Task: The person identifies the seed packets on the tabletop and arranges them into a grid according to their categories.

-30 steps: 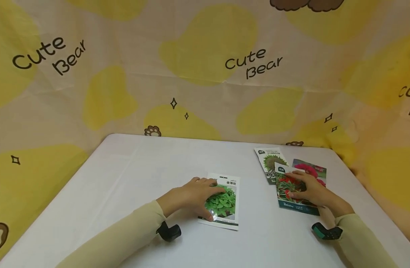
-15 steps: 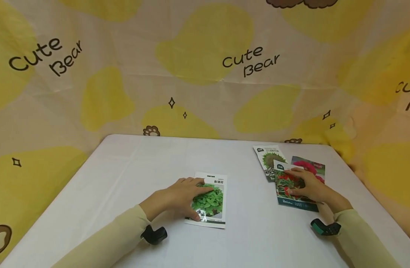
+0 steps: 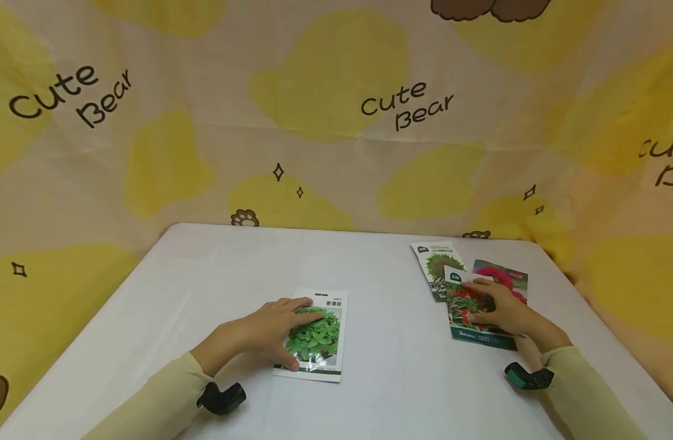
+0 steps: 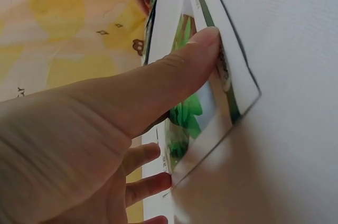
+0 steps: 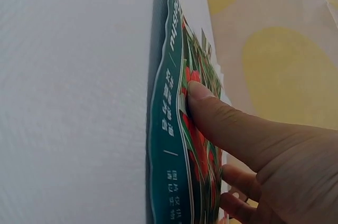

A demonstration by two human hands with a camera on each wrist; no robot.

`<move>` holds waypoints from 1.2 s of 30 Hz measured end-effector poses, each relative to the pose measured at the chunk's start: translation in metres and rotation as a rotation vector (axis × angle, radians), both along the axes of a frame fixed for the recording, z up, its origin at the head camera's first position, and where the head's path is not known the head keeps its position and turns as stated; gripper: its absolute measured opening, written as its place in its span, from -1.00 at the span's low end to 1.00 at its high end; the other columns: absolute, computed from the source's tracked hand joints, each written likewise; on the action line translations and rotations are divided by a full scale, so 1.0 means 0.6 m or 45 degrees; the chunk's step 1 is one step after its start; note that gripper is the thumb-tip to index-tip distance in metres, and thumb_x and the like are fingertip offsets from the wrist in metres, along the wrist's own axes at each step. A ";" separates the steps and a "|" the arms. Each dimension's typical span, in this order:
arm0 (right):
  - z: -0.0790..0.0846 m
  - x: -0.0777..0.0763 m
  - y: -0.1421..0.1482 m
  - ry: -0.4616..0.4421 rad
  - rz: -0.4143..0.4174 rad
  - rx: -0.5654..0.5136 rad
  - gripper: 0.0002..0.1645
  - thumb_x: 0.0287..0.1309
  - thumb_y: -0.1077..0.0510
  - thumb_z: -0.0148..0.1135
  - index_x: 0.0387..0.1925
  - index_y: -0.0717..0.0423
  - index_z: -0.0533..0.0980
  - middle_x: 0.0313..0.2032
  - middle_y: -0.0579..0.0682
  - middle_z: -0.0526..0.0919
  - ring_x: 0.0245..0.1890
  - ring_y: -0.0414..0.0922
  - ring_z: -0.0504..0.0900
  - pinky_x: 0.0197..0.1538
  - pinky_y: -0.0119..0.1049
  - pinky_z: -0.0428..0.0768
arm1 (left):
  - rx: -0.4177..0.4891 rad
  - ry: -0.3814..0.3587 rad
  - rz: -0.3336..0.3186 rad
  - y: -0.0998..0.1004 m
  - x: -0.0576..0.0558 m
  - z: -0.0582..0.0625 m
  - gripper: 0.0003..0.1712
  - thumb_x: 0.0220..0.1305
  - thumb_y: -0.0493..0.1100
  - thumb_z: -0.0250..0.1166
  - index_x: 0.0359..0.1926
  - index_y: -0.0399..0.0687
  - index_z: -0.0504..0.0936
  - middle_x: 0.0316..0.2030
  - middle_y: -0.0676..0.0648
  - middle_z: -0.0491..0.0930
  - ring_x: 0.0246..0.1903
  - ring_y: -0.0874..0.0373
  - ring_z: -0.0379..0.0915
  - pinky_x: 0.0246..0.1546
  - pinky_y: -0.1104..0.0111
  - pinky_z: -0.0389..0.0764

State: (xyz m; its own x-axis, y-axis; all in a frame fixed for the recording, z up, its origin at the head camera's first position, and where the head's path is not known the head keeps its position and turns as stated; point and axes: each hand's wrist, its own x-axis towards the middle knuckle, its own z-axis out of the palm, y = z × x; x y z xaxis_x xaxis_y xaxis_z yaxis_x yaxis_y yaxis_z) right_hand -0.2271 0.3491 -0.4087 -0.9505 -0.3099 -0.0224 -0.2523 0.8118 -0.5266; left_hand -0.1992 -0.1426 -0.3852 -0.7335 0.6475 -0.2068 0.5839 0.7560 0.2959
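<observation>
Head view first: where is the left hand (image 3: 267, 333)?

"On the green-leaf packet (image 3: 318, 337), which lies face up on the white table (image 3: 397, 354). Its fingers are spread over the leaves, with the thumb near the packet's lower edge."

"Clamped round it?"

"No, the left wrist view has the thumb laid nearly straight on the printed face."

"And the right hand (image 3: 503, 310)?"

"Well apart from the left, resting on the red-flower packet (image 3: 460, 304), toward the table's right side. Thumb and fingers are spread there too; the right wrist view puts the thumb tip on the blooms, just beside the teal band."

"Its neighbours?"

"A sunflower packet (image 3: 436, 264) and a pink-flower packet (image 3: 503, 276), both partly covered. Yellow-patterned cloth (image 3: 325, 91) hangs behind."
</observation>
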 end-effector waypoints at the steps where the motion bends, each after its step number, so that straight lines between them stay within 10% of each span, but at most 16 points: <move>1: 0.000 0.000 0.001 0.014 0.005 0.008 -0.10 0.10 0.02 0.50 0.40 0.22 0.35 0.41 0.52 0.17 0.37 0.54 0.12 0.21 0.59 0.20 | -0.002 -0.003 -0.008 -0.003 0.000 0.001 0.13 -0.05 0.20 0.59 0.52 0.15 0.28 0.54 -0.17 0.16 0.49 -0.22 0.12 0.41 -0.23 0.19; 36: 0.011 0.004 -0.007 0.002 0.030 -0.025 -0.13 0.12 0.08 0.48 0.39 0.29 0.35 0.40 0.55 0.16 0.35 0.56 0.12 0.20 0.59 0.22 | 0.061 -0.030 0.037 -0.064 0.023 0.006 0.03 0.07 0.29 0.49 0.51 0.14 0.30 0.52 -0.16 0.21 0.47 -0.29 0.15 0.32 -0.32 0.26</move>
State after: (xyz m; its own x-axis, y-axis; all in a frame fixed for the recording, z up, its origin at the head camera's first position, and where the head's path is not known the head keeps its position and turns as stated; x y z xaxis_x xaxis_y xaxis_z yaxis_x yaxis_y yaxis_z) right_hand -0.2245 0.3448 -0.4024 -0.9431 -0.3323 -0.0148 -0.2717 0.7954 -0.5418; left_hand -0.1855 -0.1811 -0.3815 -0.7474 0.6356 -0.1935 0.5542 0.7570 0.3461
